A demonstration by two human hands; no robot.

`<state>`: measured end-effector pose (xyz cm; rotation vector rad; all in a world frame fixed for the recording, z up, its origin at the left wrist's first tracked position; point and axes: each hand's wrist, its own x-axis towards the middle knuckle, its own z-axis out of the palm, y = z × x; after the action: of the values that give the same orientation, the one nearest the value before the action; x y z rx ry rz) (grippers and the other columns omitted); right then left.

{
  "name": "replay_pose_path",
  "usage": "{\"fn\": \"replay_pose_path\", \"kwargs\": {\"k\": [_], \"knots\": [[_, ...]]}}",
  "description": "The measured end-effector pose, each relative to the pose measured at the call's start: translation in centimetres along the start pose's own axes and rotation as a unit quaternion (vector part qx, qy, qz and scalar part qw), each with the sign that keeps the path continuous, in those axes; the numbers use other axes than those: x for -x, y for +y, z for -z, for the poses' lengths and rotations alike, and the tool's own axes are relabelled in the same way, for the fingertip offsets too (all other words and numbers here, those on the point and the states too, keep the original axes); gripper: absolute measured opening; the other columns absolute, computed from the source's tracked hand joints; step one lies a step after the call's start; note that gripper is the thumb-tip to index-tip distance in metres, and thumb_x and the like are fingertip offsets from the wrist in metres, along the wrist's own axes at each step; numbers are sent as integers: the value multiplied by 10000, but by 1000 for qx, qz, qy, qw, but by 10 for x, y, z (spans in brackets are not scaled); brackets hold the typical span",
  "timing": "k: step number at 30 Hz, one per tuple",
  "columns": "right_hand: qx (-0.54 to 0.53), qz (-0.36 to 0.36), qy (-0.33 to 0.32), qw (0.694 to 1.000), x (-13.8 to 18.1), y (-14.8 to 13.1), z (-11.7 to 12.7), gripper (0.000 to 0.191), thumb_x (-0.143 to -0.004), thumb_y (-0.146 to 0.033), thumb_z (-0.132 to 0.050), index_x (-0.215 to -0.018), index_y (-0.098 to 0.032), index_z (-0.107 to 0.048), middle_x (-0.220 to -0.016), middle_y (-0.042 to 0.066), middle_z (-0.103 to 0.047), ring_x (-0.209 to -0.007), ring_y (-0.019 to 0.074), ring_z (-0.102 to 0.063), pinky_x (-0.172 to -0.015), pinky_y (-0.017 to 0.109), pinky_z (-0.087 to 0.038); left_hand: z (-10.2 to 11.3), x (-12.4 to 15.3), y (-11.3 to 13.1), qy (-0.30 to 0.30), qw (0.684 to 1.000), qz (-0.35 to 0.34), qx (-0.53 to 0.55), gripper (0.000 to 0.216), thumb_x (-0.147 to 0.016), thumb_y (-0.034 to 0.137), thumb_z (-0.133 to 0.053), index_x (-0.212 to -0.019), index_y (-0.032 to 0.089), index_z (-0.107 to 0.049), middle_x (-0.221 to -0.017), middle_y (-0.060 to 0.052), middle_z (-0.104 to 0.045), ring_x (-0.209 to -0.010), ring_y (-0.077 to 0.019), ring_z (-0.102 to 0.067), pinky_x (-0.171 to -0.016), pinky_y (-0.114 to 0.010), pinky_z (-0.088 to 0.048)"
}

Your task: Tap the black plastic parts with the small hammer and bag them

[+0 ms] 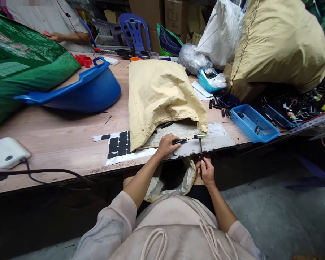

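My right hand [208,171] is closed around the dark handle of a small hammer [200,144]. The hammer's head has a silvery middle and a yellow-green end, and lies over the grey sheet at the table's front edge. My left hand [167,145] pinches a slim black piece [181,141] whose far end points toward the hammer head; its exact kind is unclear. Just behind that hand, a beige sack [162,94] lies with its mouth facing me, a few dark pieces at the opening. On my lap, another sack [188,180] stands with its mouth open.
A blue scoop-like basin [97,90] and a green bag [29,68] occupy the left. White paper with black stickers [119,144] lies beside the sack. To the right are a blue basket [256,124] and a large full sack [278,43]. Across the table sits another person [70,29].
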<state>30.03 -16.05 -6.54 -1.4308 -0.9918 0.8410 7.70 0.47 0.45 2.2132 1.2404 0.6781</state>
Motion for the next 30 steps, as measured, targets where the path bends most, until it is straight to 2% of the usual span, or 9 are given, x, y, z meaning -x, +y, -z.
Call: {"fn": "replay_pose_path", "kwargs": {"k": [4, 10, 16, 19, 23, 27, 30], "knots": [[14, 5, 8, 1000, -1, 0, -1, 461, -944, -599, -608, -1129, -183, -683, -684, 1, -673, -413, 121, -525, -401, 254, -436, -1, 1, 8, -29, 999, -2, -31, 248, -855, 369, -780, -1086, 282, -808, -957, -49, -724, -986, -253, -621, -905, -393, -424], [27, 6, 18, 999, 1, -2, -2, 426, -941, -561, -617, -1125, -182, -682, -772, 29, -713, -428, 115, -532, -411, 253, -450, -10, 6, 22, 14, 998, 55, -31, 189, -847, 331, -797, -1024, 268, -776, -980, -41, -730, -996, -258, -594, -911, -394, -412], [44, 5, 17, 999, 11, 0, 2, 419, -957, -514, -618, -1181, -173, -708, -816, 45, -741, -452, 119, -540, -431, 258, -469, -10, 7, 23, 9, 998, 53, -20, 157, -834, 294, -778, -987, 260, -777, -952, -39, -714, -996, -259, -587, -935, -408, -412], [77, 18, 15, 997, 14, -5, 3, 413, -942, -487, -654, -1211, -183, -732, -861, 65, -768, -574, 166, -644, -507, 281, -547, -7, 6, 24, 5, 998, 61, -8, 158, -832, 285, -776, -987, 255, -782, -971, -41, -723, -1019, -262, -591, -950, -416, -412], [119, 52, 16, 991, 14, -19, 2, 417, -943, -463, -665, -1241, -185, -752, -964, 106, -802, -847, 248, -752, -693, 343, -639, -5, 4, 28, 3, 995, 98, 16, 180, -812, 275, -790, -990, 249, -782, -1005, -36, -740, -1053, -266, -600, -972, -421, -413], [175, 110, 28, 978, 12, -30, -1, 395, -957, -429, -647, -1228, -168, -767, -1109, 137, -805, -996, 277, -771, -890, 395, -641, -3, 3, 33, 0, 991, 128, 32, 186, -796, 278, -793, -980, 257, -780, -994, -22, -742, -1066, -259, -602, -986, -411, -412], [215, 138, 29, 966, 13, -31, -3, 371, -960, -407, -629, -1198, -166, -779, -1138, 140, -805, -1021, 281, -776, -941, 401, -629, -3, 3, 35, 2, 991, 133, 32, 182, -795, 281, -789, -975, 263, -780, -996, -17, -742, -1064, -255, -602, -988, -406, -411]]}}
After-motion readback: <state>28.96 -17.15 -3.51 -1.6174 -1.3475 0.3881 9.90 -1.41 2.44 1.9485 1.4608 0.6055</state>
